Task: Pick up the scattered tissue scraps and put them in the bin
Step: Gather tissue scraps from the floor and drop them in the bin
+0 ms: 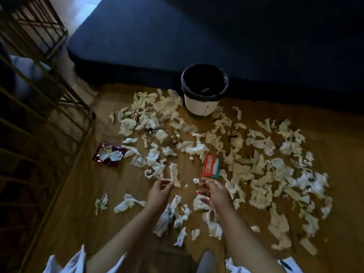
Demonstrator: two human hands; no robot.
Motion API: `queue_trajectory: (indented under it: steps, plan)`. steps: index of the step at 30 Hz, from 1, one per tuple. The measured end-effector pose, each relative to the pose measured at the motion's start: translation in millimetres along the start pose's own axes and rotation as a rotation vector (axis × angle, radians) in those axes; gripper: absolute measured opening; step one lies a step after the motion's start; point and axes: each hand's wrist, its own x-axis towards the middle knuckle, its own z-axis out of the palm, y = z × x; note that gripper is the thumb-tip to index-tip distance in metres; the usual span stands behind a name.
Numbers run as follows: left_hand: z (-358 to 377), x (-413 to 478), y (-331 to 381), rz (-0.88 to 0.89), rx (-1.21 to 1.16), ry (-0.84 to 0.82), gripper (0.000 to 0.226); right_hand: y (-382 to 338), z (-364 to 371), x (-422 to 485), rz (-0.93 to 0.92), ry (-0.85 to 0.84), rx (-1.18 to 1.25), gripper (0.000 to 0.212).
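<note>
White tissue scraps (262, 166) lie scattered in large numbers over the wooden floor, from the bin down to my feet. The bin (201, 106) is white with a black liner and stands upright at the far edge of the mess, against a dark blue surface. My left hand (158, 193) reaches forward, its thumb and fingertips pinched on the lower end of a tissue strip (174, 172). My right hand (215, 194) hovers beside it with fingers spread and curled, holding nothing, above more scraps (199, 202).
A red and teal packet (210, 166) lies just beyond my right hand. A purple foil wrapper (109, 155) sits to the left, and small candy wrappers (174, 137) are mixed among the scraps. A metal railing (49, 107) runs along the left. The dark blue surface (216, 36) fills the back.
</note>
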Motion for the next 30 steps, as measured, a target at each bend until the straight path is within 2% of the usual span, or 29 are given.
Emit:
queue_trajectory:
  steps: [4, 7, 11, 15, 17, 19, 21, 23, 26, 29, 30]
  plan:
    - [-32.7, -3.4, -62.5, 0.014, 0.120, -0.065, 0.029, 68.4, 13.6, -8.6, 0.028, 0.091, 0.009, 0.023]
    - [-51.4, 1.5, -113.2, 0.026, 0.189, -0.099, 0.027, 124.8, 26.7, -5.6, 0.030, 0.107, 0.024, 0.023]
    - [-51.5, 22.4, -187.2, 0.003, 0.161, -0.111, 0.026, 206.1, 37.4, 21.1, 0.075, 0.131, 0.059, 0.018]
    - [-23.5, 67.8, -264.7, 0.003, 0.106, -0.140, 0.024, 289.3, 33.9, 82.6, 0.025, 0.221, -0.056, 0.016]
    - [-6.3, 102.4, -311.0, 0.040, 0.091, -0.147, 0.023, 335.7, 28.7, 124.3, -0.012, 0.283, -0.157, 0.026]
    - [7.9, 141.2, -352.2, 0.079, 0.086, -0.122, 0.020, 376.2, 22.1, 168.9, -0.067, 0.322, -0.324, 0.045]
    - [21.7, 175.5, -388.5, 0.163, 0.091, -0.104, 0.021, 414.0, 12.7, 207.4, -0.136, 0.303, -0.601, 0.073]
    - [27.0, 210.9, -414.7, 0.275, 0.254, -0.029, 0.034, 440.7, 8.4, 234.2, -0.181, 0.230, -0.829, 0.088]
    - [15.6, 251.8, -424.4, 0.395, 0.570, 0.019, 0.062, 465.9, 13.9, 257.1, -0.278, 0.133, -0.947, 0.073]
    - [-5.4, 270.7, -414.4, 0.420, 0.815, -0.107, 0.082, 465.3, 22.0, 264.6, -0.364, 0.003, -1.011, 0.032]
    - [-10.2, 273.7, -412.8, 0.421, 0.855, -0.139, 0.086, 459.2, 22.3, 264.8, -0.367, -0.056, -1.000, 0.024]
